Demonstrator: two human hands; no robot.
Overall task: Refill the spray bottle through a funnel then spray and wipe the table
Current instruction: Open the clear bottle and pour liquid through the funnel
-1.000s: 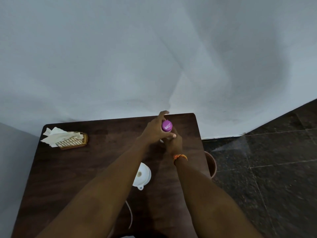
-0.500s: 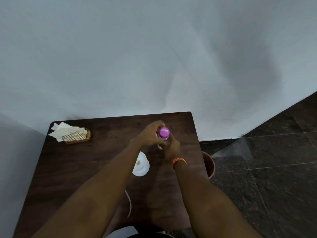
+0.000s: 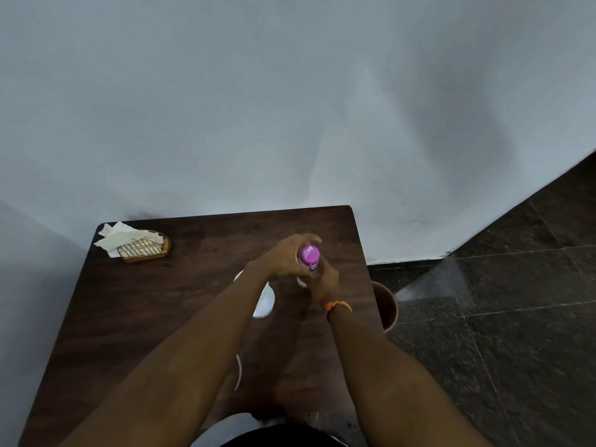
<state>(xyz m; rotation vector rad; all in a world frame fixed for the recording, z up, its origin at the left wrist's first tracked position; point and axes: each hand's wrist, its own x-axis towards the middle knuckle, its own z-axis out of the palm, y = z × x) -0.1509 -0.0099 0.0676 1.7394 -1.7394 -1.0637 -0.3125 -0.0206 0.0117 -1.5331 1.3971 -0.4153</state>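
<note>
A dark wood-grain bench (image 3: 154, 304) stands against a pale grey wall (image 3: 290, 108), and both of the person's bare forearms reach forward over it to a small bottle (image 3: 303, 280) near the bench's far right part. The bottle stands upright on the bench, its clear body mostly covered by the hands, with a bright purple cap (image 3: 309, 254) showing on top. The left hand (image 3: 283, 259) is curled around the neck and cap from the left side, fingers wrapped over the far side of the cap and closed on it. The right hand (image 3: 324, 280) grips the bottle's body from the near right, fingers closed around it; an orange thread band (image 3: 338, 306) circles that wrist. Just beside the bottle on its left, a white funnel (image 3: 264, 301) lies on the bench, largely hidden under the left forearm, so how it is turned cannot be told. A thin white curved edge (image 3: 239, 372) shows on the bench between the two forearms; what it belongs to is unclear. At the far left corner of the bench sits a small wicker holder (image 3: 145, 250) with white paper napkins (image 3: 119, 237) spilling from it, well apart from the hands. Off the bench's right edge, on the dark speckled tiled floor (image 3: 500, 333), stands a brown round bin (image 3: 385, 306), partly hidden by the bench.
</note>
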